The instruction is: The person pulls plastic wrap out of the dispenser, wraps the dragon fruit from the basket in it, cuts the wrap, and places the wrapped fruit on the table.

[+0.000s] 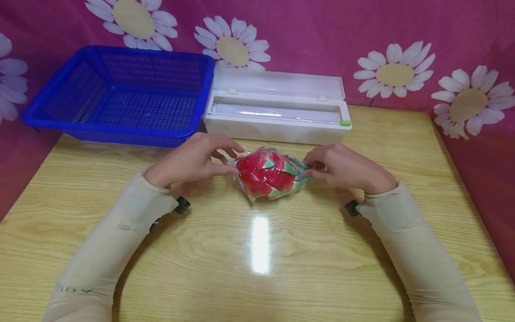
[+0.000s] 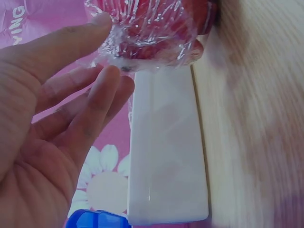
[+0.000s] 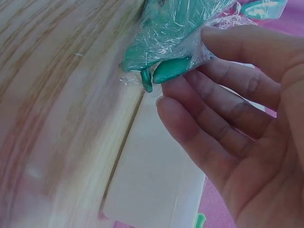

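Note:
A red dragon fruit (image 1: 267, 176) with green-tipped scales lies on its side, covered in clear plastic wrap that glints. At its red end, my left hand (image 1: 191, 158) pinches the wrap between thumb and fingers; the thumb (image 2: 90, 38) lies against the crinkled film in the left wrist view. My right hand (image 1: 342, 165) pinches the film at the green end. In the right wrist view green scales (image 3: 173, 69) stick out under the wrap beside the fingers (image 3: 183, 118).
Behind the fruit stands a white cling-film dispenser (image 1: 277, 129) with its lid raised and a roll inside. Left of it is a blue plastic basket (image 1: 141, 132). Both stand on a wood-grain table (image 1: 201, 268) before a pink flowered cloth (image 1: 310, 36).

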Demonstrator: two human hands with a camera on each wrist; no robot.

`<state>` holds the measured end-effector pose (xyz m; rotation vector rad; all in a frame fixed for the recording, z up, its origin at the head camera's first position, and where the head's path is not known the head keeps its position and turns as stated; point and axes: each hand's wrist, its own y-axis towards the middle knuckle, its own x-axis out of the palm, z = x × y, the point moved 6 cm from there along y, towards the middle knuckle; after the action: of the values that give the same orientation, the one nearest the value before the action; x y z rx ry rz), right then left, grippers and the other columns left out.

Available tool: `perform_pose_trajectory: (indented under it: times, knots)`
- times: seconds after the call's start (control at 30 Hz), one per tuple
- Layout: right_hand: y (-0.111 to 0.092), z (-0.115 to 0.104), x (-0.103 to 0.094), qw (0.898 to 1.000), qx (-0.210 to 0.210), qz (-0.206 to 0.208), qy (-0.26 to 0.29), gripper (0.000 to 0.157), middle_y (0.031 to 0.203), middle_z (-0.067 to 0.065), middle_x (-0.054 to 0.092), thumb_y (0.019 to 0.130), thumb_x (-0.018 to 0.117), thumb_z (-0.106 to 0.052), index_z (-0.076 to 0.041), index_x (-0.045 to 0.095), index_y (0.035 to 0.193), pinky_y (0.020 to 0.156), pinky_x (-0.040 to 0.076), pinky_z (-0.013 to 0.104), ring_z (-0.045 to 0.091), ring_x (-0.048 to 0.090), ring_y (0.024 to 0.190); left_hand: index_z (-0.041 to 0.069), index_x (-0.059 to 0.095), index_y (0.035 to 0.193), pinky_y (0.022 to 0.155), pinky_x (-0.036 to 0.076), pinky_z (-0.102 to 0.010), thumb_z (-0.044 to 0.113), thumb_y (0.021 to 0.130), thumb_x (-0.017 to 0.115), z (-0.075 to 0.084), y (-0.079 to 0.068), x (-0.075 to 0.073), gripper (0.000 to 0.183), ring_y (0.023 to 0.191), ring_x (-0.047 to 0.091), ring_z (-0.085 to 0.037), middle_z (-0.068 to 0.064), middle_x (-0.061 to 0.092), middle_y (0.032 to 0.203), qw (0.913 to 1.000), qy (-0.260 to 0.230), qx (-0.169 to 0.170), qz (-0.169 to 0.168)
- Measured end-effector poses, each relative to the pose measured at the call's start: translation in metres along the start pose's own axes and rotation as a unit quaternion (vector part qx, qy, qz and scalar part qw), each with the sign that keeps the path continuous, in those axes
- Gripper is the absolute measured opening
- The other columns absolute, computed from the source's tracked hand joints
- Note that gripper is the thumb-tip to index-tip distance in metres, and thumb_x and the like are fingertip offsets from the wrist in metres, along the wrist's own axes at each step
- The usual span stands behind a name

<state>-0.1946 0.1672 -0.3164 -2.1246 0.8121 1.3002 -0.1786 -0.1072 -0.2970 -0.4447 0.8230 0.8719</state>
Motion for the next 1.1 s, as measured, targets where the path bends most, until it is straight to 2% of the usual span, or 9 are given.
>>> perform_pose_trajectory:
  times: [0.2, 0.4, 0.57, 0.9, 1.1]
  knots:
    - [-0.0007, 0.0013, -0.0001, 1.000, 0.003, -0.002, 0.001, 0.018, 0.099, 0.001, 0.076, 0.093, 0.076, -0.017, -0.010, 0.078, 0.110, 0.080, 0.058, 0.033, 0.013, 0.061, 0.083, 0.013, 0.072, 0.127, 0.100, 0.060, -0.043, 0.018, 0.095, 0.074, 0.0012, -0.0017, -0.0029, 0.033, 0.116, 0.071, -0.019, -0.003, 0.075, 0.126, 0.9996, 0.013, 0.023, 0.002]
    - [-0.0006, 0.0021, 0.0007, 1.000, 0.008, -0.005, 0.001, 0.019, 0.100, 0.002, 0.076, 0.093, 0.076, -0.017, -0.009, 0.078, 0.111, 0.081, 0.058, 0.034, 0.014, 0.062, 0.083, 0.014, 0.074, 0.124, 0.101, 0.059, -0.041, 0.013, 0.096, 0.073, 0.0015, -0.0014, -0.0036, 0.028, 0.115, 0.071, -0.018, -0.002, 0.076, 0.123, 0.9990, 0.022, 0.040, 0.007]
    - [0.0001, 0.0014, 0.0006, 1.000, 0.009, -0.005, 0.004, 0.018, 0.098, 0.002, 0.076, 0.093, 0.076, -0.017, -0.010, 0.078, 0.110, 0.080, 0.058, 0.033, 0.014, 0.061, 0.082, 0.013, 0.074, 0.122, 0.093, 0.060, -0.039, 0.015, 0.095, 0.074, -0.0015, 0.0003, -0.0038, 0.027, 0.107, 0.072, -0.018, -0.004, 0.077, 0.120, 0.9985, 0.034, 0.041, 0.014]
    - [0.0010, -0.0001, 0.0006, 1.000, 0.006, -0.005, 0.005, 0.017, 0.097, 0.002, 0.075, 0.094, 0.076, -0.017, -0.009, 0.078, 0.109, 0.079, 0.059, 0.033, 0.014, 0.061, 0.081, 0.013, 0.077, 0.102, 0.080, 0.059, -0.034, 0.015, 0.094, 0.076, -0.0040, 0.0011, -0.0023, 0.008, 0.083, 0.068, -0.015, -0.002, 0.079, 0.098, 0.9986, 0.034, 0.039, 0.015]
    - [0.0005, 0.0005, 0.0012, 1.000, 0.007, -0.007, 0.006, 0.017, 0.097, 0.001, 0.075, 0.094, 0.076, -0.017, -0.010, 0.078, 0.110, 0.079, 0.058, 0.033, 0.014, 0.061, 0.081, 0.011, 0.079, 0.103, 0.080, 0.062, -0.032, 0.011, 0.092, 0.078, -0.0048, -0.0012, -0.0027, 0.011, 0.087, 0.075, -0.015, -0.004, 0.081, 0.099, 0.9995, 0.005, 0.030, 0.008]
